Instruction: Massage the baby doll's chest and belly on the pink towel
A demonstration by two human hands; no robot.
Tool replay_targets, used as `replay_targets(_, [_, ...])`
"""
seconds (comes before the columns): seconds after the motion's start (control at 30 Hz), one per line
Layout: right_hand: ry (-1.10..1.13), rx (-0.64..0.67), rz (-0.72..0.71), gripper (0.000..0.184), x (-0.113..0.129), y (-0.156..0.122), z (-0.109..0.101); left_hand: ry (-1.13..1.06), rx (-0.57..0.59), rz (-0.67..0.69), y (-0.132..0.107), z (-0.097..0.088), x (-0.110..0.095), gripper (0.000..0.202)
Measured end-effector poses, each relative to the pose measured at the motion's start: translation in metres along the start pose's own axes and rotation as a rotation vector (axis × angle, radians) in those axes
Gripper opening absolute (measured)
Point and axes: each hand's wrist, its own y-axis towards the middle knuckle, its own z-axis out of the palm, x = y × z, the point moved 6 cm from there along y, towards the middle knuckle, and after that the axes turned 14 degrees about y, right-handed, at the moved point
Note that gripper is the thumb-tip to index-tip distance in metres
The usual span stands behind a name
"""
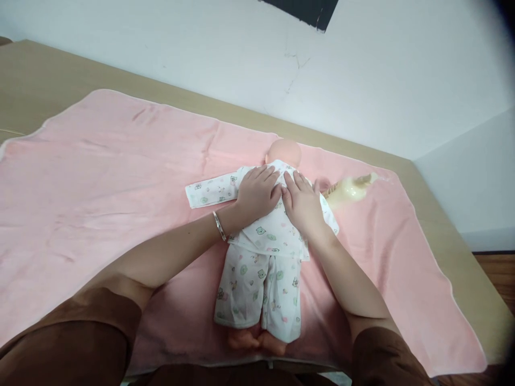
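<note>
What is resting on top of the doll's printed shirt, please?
The left hand and right hand lie on the shirt; the part beneath them is covered and cannot be seen.

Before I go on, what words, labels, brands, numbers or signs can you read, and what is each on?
No readable text in view.
Shirt and trousers: small printed motifs; any lettering is too small to read.
Cream-coloured object: brown marks, too blurred to tell whether they are letters.
Dark panel: no lettering visible.

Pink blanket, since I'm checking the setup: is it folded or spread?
Spread: the pink blanket lies wide across the table, either side of the doll.
</note>
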Motion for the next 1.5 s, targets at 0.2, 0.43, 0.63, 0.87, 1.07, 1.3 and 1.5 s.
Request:
replay_targets(0.2, [-0.084, -0.048, 0.037, 0.052, 0.010, -0.009, -0.002, 0.007, 0.002, -0.051, -0.003, -0.003, 0.001, 0.039])
replay_targets(0.43, [0.189, 0.053, 0.012, 0.062, -0.022, 0.010, 0.006, 0.016, 0.015, 0.064, 0.000, 0.000, -0.004, 0.042])
replay_targets(0.63, [0.052, -0.015, -0.007, 0.051, -0.002, 0.002, -0.003, 0.024, -0.069, 0.035, -0.004, -0.007, -0.004, 0.033])
replay_targets(0.87, [0.144, 0.022, 0.033, 0.055, -0.013, 0.008, 0.002, -0.038, 0.050, -0.071, 0.000, 0.008, 0.005, 0.048])
replay_targets(1.07, [0.082, 0.038, 0.023, 0.053, -0.006, 0.005, 0.000, -0.096, -0.020, 0.013, -0.001, 0.005, 0.004, 0.038])
replay_targets(1.3, [0.031, -0.052, 0.047, 0.050, 0.009, -0.007, -0.001, -0.071, -0.156, -0.020, -0.006, -0.004, 0.005, 0.027])
replay_targets(1.5, [0.197, 0.028, 0.069, 0.062, -0.009, 0.005, 0.006, -0.095, -0.065, -0.040, -0.002, 0.003, 0.007, 0.038])
